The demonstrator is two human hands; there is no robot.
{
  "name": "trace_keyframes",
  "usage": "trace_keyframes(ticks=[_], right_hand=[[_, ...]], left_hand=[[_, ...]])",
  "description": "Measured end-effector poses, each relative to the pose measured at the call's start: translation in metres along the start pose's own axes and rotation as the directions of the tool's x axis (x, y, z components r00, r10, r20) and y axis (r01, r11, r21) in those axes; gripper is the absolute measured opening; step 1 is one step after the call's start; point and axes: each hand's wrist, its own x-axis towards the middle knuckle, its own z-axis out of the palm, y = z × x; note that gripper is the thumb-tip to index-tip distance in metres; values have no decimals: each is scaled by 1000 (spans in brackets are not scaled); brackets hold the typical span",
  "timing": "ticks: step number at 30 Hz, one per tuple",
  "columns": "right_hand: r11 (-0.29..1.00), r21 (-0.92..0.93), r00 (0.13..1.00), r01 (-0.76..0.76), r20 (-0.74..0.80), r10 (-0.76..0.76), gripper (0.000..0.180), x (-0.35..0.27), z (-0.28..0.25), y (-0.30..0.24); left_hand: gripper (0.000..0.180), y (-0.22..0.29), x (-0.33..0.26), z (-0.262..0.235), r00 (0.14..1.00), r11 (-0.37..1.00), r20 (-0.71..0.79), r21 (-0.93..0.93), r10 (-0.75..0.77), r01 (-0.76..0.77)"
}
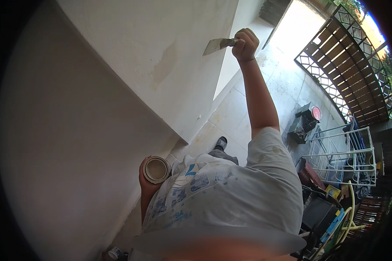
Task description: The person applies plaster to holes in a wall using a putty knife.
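Observation:
My right hand (245,43) is raised at arm's length, its fingers wrapped round the handle of a putty knife (216,46). The knife's broad blade points left toward a pale wall face (191,65), and I cannot tell whether it touches it. On that face a darker, greyish patch (166,64) shows. Held against my body at lower left is a round, open can (157,169) with a smeared rim. My left hand (146,183) grips it from the outer side, with most fingers hidden behind it. What lies inside the can is hard to make out.
A large wall (74,143) fills the left side. On the tiled floor (224,117) to the right stand dark containers (301,128) with a red-topped bucket (316,113), a white wire rack (344,152) and a yellow hose (349,209). A slatted wooden gate (342,61) stands beyond.

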Motion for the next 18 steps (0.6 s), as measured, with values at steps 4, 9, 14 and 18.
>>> trace_keyframes(ticks=[4,9,14,18], right_hand=[[982,161,986,98,119,-118,48,30,26,-59],[973,82,964,215,139,-225,35,34,47,-80],[973,-223,978,60,209,-13,26,-36,-23,30],[663,-494,757,-563,14,653,47,-211,-168,28]], left_hand=[[111,13,2,5,999,999,23,30,-23,23],[111,20,4,13,999,999,22,21,-42,42],[111,15,-4,10,1000,999,-13,46,-18,18],[116,3,-1,5,999,992,-1,117,37,-37]])
